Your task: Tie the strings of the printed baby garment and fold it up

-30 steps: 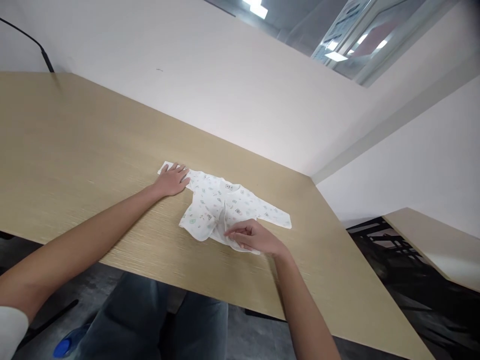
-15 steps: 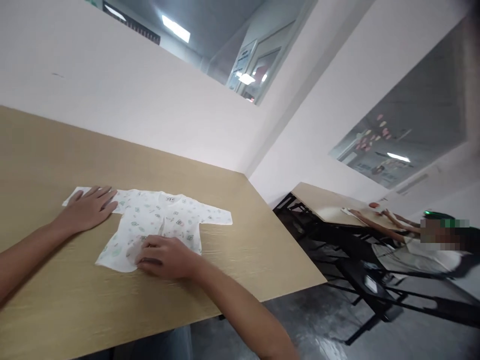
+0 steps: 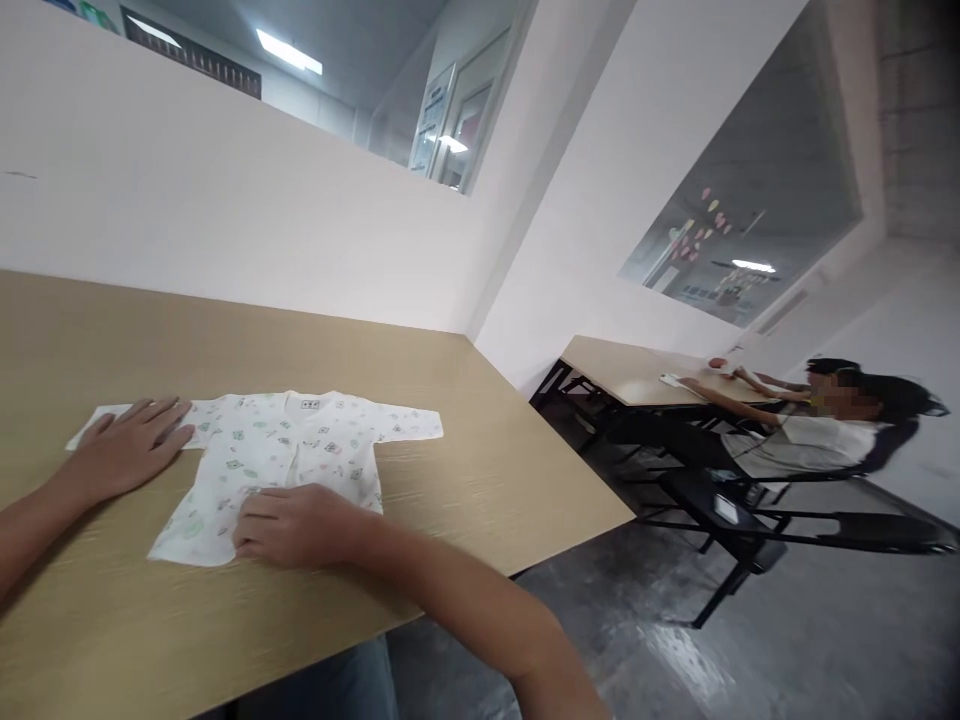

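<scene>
A small white baby shirt (image 3: 255,450) with a green and grey print lies spread on the table, both sleeves out to the sides and its neck toward the wall. My left hand (image 3: 131,445) rests flat on the left sleeve, fingers stretched out. Over the lower front of the shirt, my right hand (image 3: 292,525) has its fingers curled in on the cloth near the front opening. The fingertips are partly hidden, and the hand and forearm cover part of the bottom hem.
The wooden table (image 3: 480,480) meets a white wall (image 3: 262,220) at the back. To the right stand a second table (image 3: 630,370), seated people (image 3: 817,440) with hands on it, and a black folding chair (image 3: 720,500) with a pale card-like item on its seat.
The camera view has turned, so the shirt and hands appear farther left and slightly lower. Both hands stay on the shirt, and the right hand's curled fingers look more closed together.
</scene>
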`<state>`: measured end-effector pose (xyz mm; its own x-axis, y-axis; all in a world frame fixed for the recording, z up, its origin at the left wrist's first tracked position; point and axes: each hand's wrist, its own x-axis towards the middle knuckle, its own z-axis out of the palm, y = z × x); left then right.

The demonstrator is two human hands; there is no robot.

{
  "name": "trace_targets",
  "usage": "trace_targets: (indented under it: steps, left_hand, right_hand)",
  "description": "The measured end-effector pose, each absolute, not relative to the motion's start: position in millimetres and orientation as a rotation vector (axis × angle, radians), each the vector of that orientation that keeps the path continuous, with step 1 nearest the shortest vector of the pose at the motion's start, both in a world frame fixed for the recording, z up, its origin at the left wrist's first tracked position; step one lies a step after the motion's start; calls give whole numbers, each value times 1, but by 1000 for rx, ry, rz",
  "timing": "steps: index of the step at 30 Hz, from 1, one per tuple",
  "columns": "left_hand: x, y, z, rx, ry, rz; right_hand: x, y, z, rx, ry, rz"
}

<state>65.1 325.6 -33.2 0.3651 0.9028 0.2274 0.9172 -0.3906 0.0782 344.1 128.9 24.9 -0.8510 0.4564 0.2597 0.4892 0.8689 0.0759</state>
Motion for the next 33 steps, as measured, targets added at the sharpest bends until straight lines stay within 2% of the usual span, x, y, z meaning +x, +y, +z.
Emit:
trace_targets:
  steps: [7, 13, 16, 21, 28, 33]
  left_hand:
    - [80, 296, -5, -2562, -1732, -242]
    - [82, 293, -4, -2572, -1798, -295]
    - [82, 292, -4, -2586, -1821, -281]
    - [83, 292, -4, -2588, -1810, -323]
    - [83, 291, -5, -2602, -1825, -367]
    - [84, 289, -6, -2596, -1798, -438]
  right_hand:
    - [369, 120, 53, -842, -2388, 492]
    - [385, 122, 53, -855, -2449, 872]
    - [391, 135, 48, -955, -2290, 833]
    - [400, 186, 36, -1242, -1997, 552]
    - [400, 241, 7, -1364, -2069, 334]
    - [401, 244, 9, -1377, -2001, 352]
